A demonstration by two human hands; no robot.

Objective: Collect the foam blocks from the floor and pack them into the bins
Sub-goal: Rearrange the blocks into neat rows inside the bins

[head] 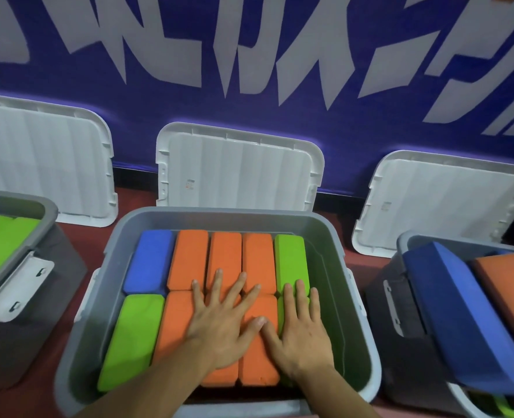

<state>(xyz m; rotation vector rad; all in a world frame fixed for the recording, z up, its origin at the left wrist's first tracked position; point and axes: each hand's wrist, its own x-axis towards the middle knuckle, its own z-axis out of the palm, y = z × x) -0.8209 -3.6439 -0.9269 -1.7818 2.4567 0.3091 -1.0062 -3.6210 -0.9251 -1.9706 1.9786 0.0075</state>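
A grey bin [334, 236] stands in front of me, packed with foam blocks in two rows. The far row holds a blue block [150, 260], three orange blocks [225, 254] and a green block [290, 257]. The near row has a green block [129, 342] at the left and orange blocks [174, 321] beside it. My left hand [222, 321] lies flat with spread fingers on the orange blocks. My right hand [302, 330] presses flat on the near right blocks, fingers straight. Both hands hold nothing.
Another grey bin [38, 206] with green blocks stands at the left. At the right, a third bin [406, 245] holds large blue [461, 312] and orange [509, 285] foam pieces. Three white lids [237, 167] lean on the purple wall behind. The floor is dark red.
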